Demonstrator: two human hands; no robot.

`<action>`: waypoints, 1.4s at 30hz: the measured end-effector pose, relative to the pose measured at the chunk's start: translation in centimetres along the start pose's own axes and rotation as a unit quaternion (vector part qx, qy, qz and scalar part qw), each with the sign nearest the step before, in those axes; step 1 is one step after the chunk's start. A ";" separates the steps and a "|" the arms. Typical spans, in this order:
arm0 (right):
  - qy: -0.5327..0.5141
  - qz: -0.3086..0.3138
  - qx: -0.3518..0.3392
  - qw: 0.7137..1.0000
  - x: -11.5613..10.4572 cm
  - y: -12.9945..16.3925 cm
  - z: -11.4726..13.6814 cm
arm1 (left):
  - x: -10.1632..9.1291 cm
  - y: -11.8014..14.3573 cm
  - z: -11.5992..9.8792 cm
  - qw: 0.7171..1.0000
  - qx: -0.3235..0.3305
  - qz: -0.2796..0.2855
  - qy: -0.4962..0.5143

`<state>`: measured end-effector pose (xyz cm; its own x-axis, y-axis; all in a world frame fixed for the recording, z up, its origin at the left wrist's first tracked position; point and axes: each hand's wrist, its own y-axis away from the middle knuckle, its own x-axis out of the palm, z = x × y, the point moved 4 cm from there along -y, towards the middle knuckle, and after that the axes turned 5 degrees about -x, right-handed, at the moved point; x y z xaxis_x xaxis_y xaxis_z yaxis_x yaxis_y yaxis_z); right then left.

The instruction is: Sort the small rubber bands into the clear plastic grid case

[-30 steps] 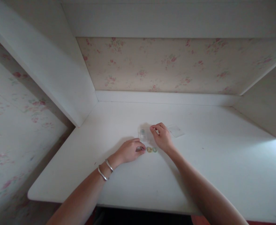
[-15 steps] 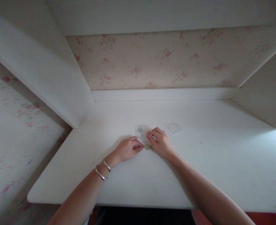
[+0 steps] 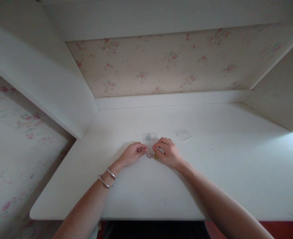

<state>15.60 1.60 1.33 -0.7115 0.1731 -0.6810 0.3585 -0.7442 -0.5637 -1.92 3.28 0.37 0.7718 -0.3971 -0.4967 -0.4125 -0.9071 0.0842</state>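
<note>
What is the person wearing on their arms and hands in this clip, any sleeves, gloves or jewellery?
Both forearms are bare up to the frame edge: no sleeves and no gloves are visible. The left hand has two thin silver metal bangles on its wrist, one closer to the hand and one slightly further up the arm. The right hand and its wrist carry no visible jewellery or watch. Rings on either hand cannot be made out.

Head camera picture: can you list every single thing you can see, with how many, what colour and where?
clear plastic bag: 1, see-through, middle of the desk, pinched at its near end by both hands
small rings: at least 2, yellowish and pale, at the bag's near edge between the fingertips
clear flat piece: 1, see-through, lying alone right of the bag
desk: 1, white
wallpaper: cream with pink flowers, behind the desk
bracelets: 2, silver, left wrist
left hand: 1, on the bag's left
right hand: 1, on its right
</note>
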 end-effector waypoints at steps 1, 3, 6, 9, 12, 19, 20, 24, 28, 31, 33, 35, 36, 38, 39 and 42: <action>-0.001 0.018 -0.017 1.000 -0.1 0.0 0.4 | -0.1 -0.1 0.1 1.000 -0.008 -0.006 0.011; 0.002 0.057 -0.048 0.997 -0.1 0.1 1.3 | -0.3 -0.2 0.2 0.999 -0.020 -0.022 0.029; 0.016 0.099 -0.079 0.992 0.2 0.3 2.0 | -0.4 -0.2 0.3 0.997 -0.035 -0.035 0.058; 0.031 0.116 -0.091 0.989 0.4 0.4 2.2 | -0.3 -0.2 0.4 0.994 -0.046 -0.036 0.095; 0.045 0.122 -0.093 0.987 0.5 0.4 2.1 | -0.3 -0.3 0.3 0.991 -0.054 -0.041 0.116; 0.063 0.130 -0.105 0.984 0.4 0.4 2.3 | -0.6 -2.1 -1.5 0.990 -0.020 -0.124 0.069; 0.064 0.128 -0.107 0.984 0.4 0.4 2.3 | -0.6 -2.6 -1.8 0.989 -0.014 -0.137 0.056; 0.065 0.126 -0.114 0.983 0.5 0.5 2.3 | -0.4 -5.2 -2.4 0.986 0.014 -0.167 0.008; 0.064 0.122 -0.116 0.984 0.5 0.5 2.3 | 0.0 -7.4 -2.0 0.983 0.018 -0.178 -0.052; 0.066 0.124 -0.116 0.983 0.5 0.5 2.3 | 0.4 -8.0 -1.8 0.983 0.024 -0.161 -0.079; 0.069 0.128 -0.117 0.982 0.6 0.5 2.3 | 0.5 -7.9 -1.8 0.985 0.024 -0.146 -0.088; 0.071 0.131 -0.118 0.982 0.7 0.5 2.4 | 0.5 -7.3 -1.9 0.985 0.021 -0.145 -0.090; 0.071 0.132 -0.118 0.982 0.7 0.5 2.4 | 0.4 -6.9 -2.0 0.985 0.020 -0.150 -0.088; 0.067 0.135 -0.118 0.982 0.8 0.5 2.3 | 0.1 -5.8 -2.2 0.984 0.026 -0.161 -0.077; 0.063 0.138 -0.117 0.982 0.8 0.5 2.3 | 0.0 -5.1 -2.2 0.983 0.031 -0.164 -0.072; 0.051 0.140 -0.112 0.982 0.8 0.5 2.3 | -0.3 -2.9 -2.0 0.984 0.034 -0.162 -0.068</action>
<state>13.85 -0.14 1.56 -0.5054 0.0545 -0.8612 0.6640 -0.6128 -0.4284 0.03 5.77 2.02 0.7977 -0.0621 -0.5998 -0.1909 -0.9695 -0.1536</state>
